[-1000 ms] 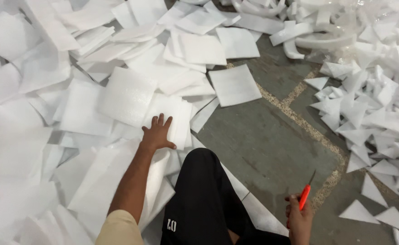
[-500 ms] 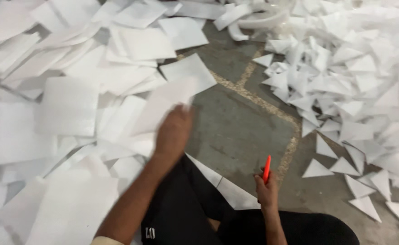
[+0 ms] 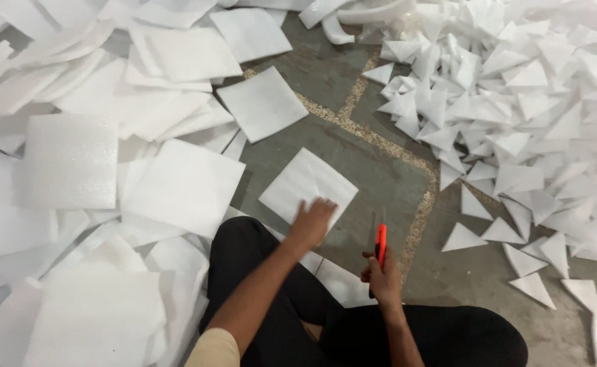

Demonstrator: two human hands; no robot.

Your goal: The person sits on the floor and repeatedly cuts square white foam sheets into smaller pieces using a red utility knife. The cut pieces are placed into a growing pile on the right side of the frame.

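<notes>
Left hand (image 3: 312, 221) fingers spread flat on square foam sheet (image 3: 307, 186) on floor (image 3: 373, 183), right hand (image 3: 382, 275) fisted round orange cutter (image 3: 380, 242) just beside; sheet looks light, floppy, best pinned near edge.

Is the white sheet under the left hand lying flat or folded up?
Flat. The sheet lies spread as a square on the floor, all corners out, with the left hand pressing its near edge.
</notes>
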